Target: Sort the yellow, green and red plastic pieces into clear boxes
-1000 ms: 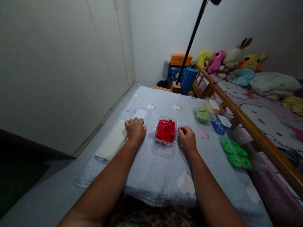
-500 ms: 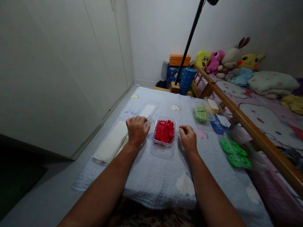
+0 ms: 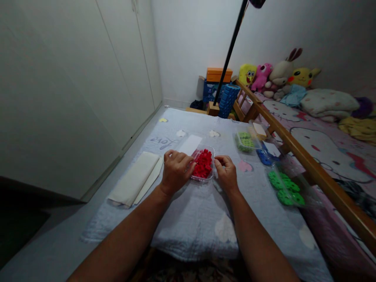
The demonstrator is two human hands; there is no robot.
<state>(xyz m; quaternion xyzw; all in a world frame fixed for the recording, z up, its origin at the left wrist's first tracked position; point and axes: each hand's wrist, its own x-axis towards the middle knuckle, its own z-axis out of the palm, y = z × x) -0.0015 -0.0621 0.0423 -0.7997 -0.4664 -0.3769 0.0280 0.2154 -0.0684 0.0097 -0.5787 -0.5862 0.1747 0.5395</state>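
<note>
A clear plastic tub (image 3: 202, 179) full of red interlocking plastic pieces (image 3: 203, 163) sits on the cloth in front of me. Its clear lid carries a white label (image 3: 190, 144) and stands at the tub's left and far side, partly hidden by my fingers. My left hand (image 3: 177, 169) is closed, its fingers curled at the lid's near edge and its thumb by the red pieces. On the opposite side, my right hand (image 3: 226, 170) pinches the tub's right rim between thumb and fingers.
A folded cream cloth (image 3: 135, 178) lies at the left. Along the right are clear boxes of light green pieces (image 3: 245, 141), blue pieces (image 3: 266, 156) and green pieces (image 3: 286, 188), beside a wooden bed rail (image 3: 293, 143). A black pole (image 3: 230, 55) rises behind the table.
My left hand has moved right to the tub, and the labelled lid has shifted right and tilted up with it. My right hand has closed in on the right rim.
</note>
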